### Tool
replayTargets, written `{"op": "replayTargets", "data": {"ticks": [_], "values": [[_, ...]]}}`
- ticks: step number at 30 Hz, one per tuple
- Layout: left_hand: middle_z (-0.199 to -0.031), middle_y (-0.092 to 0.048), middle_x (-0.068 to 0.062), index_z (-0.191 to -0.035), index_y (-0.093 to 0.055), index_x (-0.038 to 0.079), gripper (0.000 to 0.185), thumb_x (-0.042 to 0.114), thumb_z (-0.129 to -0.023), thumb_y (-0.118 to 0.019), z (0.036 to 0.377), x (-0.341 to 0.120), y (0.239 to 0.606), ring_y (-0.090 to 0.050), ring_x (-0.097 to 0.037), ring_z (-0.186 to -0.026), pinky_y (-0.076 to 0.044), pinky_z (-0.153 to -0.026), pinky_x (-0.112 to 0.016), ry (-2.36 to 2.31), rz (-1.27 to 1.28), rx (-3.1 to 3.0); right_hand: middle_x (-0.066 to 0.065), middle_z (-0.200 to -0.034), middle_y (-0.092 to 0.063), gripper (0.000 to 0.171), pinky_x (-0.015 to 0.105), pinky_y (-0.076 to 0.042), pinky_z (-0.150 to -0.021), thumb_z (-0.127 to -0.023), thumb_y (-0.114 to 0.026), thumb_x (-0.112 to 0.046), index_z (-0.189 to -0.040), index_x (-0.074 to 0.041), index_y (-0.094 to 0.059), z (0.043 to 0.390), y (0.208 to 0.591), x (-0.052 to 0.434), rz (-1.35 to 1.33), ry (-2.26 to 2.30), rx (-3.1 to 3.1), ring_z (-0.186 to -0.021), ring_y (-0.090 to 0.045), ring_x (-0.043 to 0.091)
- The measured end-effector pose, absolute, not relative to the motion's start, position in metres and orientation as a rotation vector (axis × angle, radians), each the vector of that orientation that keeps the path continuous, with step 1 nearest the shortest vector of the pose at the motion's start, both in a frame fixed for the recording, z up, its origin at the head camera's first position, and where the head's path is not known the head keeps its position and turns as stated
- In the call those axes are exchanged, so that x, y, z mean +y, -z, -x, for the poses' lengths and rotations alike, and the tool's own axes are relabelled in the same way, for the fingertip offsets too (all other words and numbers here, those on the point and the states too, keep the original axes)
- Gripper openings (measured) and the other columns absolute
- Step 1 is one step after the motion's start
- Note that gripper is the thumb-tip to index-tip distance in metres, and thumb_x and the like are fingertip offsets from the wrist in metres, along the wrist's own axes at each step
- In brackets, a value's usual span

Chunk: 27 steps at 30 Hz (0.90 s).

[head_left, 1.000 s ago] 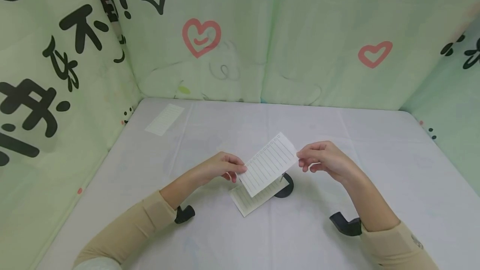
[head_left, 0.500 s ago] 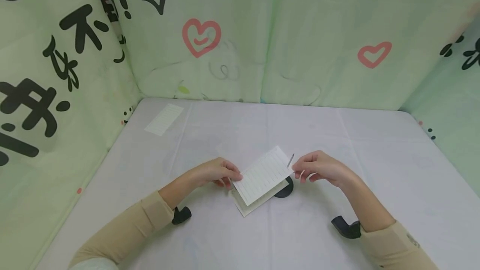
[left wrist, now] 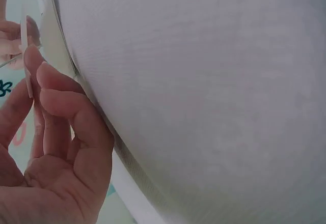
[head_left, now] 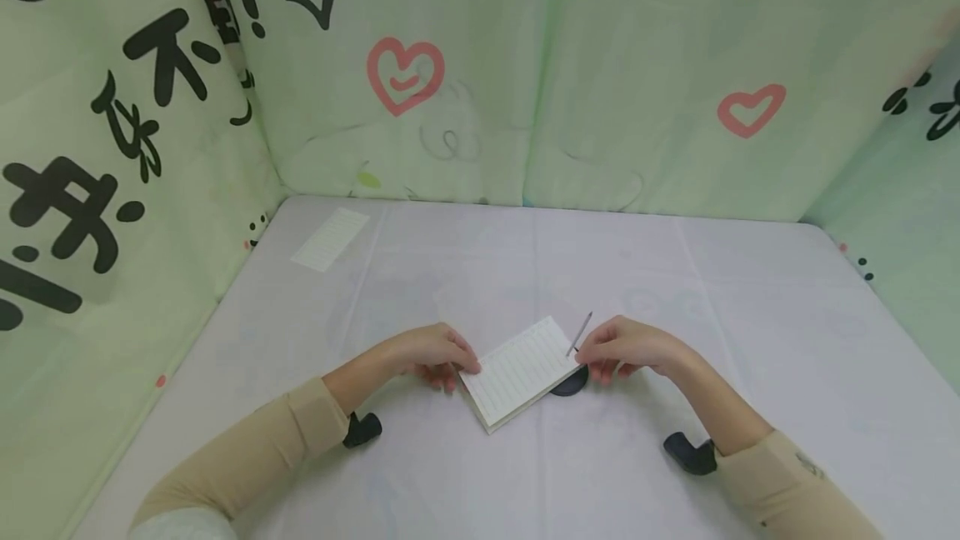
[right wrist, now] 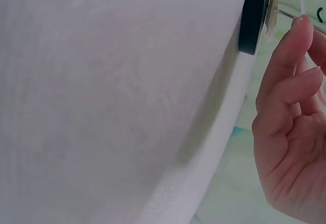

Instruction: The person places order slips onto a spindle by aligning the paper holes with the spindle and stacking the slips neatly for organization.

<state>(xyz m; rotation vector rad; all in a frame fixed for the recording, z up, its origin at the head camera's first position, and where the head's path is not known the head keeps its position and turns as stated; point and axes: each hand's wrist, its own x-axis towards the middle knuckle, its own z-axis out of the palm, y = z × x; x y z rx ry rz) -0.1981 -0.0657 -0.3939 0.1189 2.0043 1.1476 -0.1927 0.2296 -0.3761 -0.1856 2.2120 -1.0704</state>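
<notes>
Both hands hold a lined white paper sheet (head_left: 517,365) at its opposite ends. My left hand (head_left: 442,357) pinches its left corner between thumb and finger; the sheet shows edge-on in the left wrist view. My right hand (head_left: 630,348) pinches the right corner, close beside a thin metal spike (head_left: 580,333) that pokes up through the sheet. The spike rises from a round black base (head_left: 572,382), partly covered by paper. Another paper sheet (right wrist: 273,10) sits low on the spike, just above the base, while the held sheet is still higher up.
A separate lined sheet (head_left: 330,238) lies at the back left of the white-covered table (head_left: 420,473). Green printed curtains (head_left: 615,73) stand behind and at the sides. Black wrist mounts (head_left: 363,430) hang below the sleeves.
Both hands have lowered the held sheet towards the base. The spike, hidden beneath the sheet at first, now sticks up through its right end. The loose sheet has not moved.
</notes>
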Motion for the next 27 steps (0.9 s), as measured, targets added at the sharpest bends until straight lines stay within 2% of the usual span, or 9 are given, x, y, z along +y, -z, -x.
{"op": "replayTargets", "data": {"ticks": [6, 14, 27], "values": [[-0.058, -0.061, -0.004, -0.088, -0.068, 0.005, 0.012, 0.014, -0.081, -0.065, 0.2, -0.066, 0.398, -0.051, -0.01, -0.044, -0.039, -0.042, -0.018, -1.127, -0.102, 1.982, -0.001, -0.06, -0.059, 0.022, 0.022, -0.037, -0.049, -0.082, -0.065, -0.025, -0.083, -0.003, -0.067, 0.195, 0.381, 0.228, 0.162, 1.017, 2.227, -0.054, -0.055, 0.011], [-0.071, -0.069, -0.011, -0.087, -0.067, 0.004, 0.011, 0.014, -0.083, -0.064, 0.201, -0.064, 0.402, -0.052, -0.009, -0.043, -0.038, -0.04, -0.016, -1.088, -0.116, 1.982, -0.002, -0.057, -0.059, 0.019, 0.02, -0.035, -0.047, -0.08, -0.066, -0.024, -0.082, -0.006, -0.069, 0.196, 0.387, 0.226, 0.115, 0.992, 2.217, -0.051, -0.055, 0.009], [-0.068, -0.068, -0.009, -0.082, -0.068, 0.004, 0.009, 0.013, -0.082, -0.064, 0.2, -0.06, 0.404, -0.054, -0.01, -0.043, -0.037, -0.039, -0.016, -1.001, -0.114, 2.042, -0.003, -0.055, -0.059, 0.018, 0.018, -0.034, -0.045, -0.08, -0.065, -0.024, -0.078, -0.006, -0.068, 0.197, 0.39, 0.223, 0.08, 0.967, 2.221, -0.048, -0.054, 0.007]]}}
